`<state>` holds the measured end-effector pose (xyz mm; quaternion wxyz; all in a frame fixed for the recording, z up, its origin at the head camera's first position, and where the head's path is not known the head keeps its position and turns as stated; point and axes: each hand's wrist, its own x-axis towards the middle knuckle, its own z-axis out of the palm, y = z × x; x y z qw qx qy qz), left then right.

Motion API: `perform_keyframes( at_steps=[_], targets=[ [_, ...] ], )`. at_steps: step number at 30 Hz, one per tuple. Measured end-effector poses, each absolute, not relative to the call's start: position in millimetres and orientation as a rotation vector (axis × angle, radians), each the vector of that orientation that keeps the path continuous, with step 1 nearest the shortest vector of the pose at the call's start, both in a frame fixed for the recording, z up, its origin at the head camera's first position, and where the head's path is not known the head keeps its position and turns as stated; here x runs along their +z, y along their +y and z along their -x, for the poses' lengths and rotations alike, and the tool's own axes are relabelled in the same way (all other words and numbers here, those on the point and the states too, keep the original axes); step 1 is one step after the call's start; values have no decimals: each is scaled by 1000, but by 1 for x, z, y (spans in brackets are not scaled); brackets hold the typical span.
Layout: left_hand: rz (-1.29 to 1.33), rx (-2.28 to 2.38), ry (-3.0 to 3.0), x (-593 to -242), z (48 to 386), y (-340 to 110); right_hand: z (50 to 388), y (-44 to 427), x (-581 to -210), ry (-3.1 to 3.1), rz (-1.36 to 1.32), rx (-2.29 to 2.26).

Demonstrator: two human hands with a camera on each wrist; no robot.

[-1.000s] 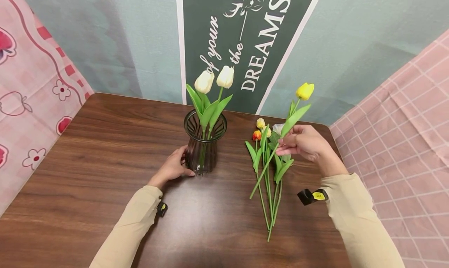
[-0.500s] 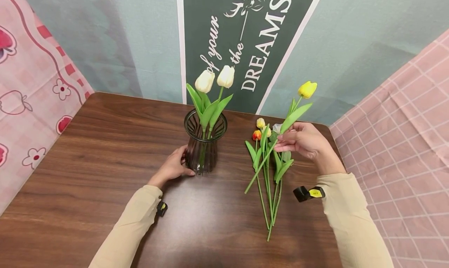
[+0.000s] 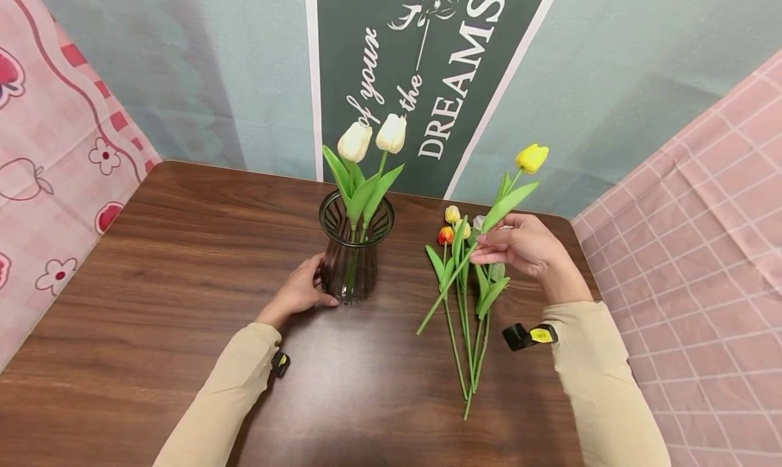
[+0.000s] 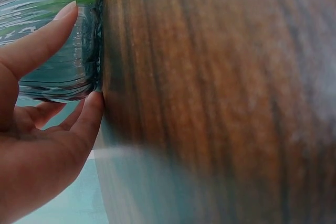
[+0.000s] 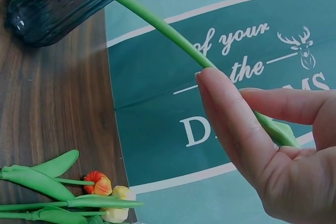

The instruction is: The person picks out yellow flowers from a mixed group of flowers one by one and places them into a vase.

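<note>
A dark, ribbed glass vase [image 3: 342,270] with a flared rim stands upright on the table, holding two white tulips [image 3: 355,142] with green leaves. My left hand [image 3: 299,289] holds the vase low on its left side; the left wrist view shows the thumb [image 4: 50,38] along the glass and the fingers on the opposite side. Over the loose flowers, my right hand [image 3: 520,247] pinches the green stem of a yellow tulip [image 3: 531,158] between thumb and fingers. That tulip slants, its bloom up to the right and the stem's cut end down to the left.
Several flowers lie on the wooden table [image 3: 183,263] below the right hand, among them an orange-red tulip [image 3: 446,235], pale yellow tulips [image 3: 453,214] and a partly hidden white bloom [image 3: 479,222]. A printed cloth [image 3: 269,80] hangs behind, with pink cloths at both sides.
My right hand has shifted a little to the left with the yellow tulip, and the stem's lower end has moved toward the vase. The left hand and the vase have stayed put.
</note>
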<state>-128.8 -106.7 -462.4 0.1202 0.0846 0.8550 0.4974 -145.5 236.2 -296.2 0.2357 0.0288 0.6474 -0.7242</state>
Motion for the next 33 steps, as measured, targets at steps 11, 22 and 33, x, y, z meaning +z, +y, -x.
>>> perform_keyframes(
  at_steps=[11, 22, 33],
  targets=[
    [-256, 1458, 2499, -464, 129, -107, 148, 234, -293, 1749, -122, -1993],
    [-273, 1454, 2507, -464, 129, -107, 152, 233, -280, 1756, -106, -1976],
    [-286, 1455, 2513, -465, 130, -108, 151, 235, -277, 1699, -85, -2021]
  ],
)
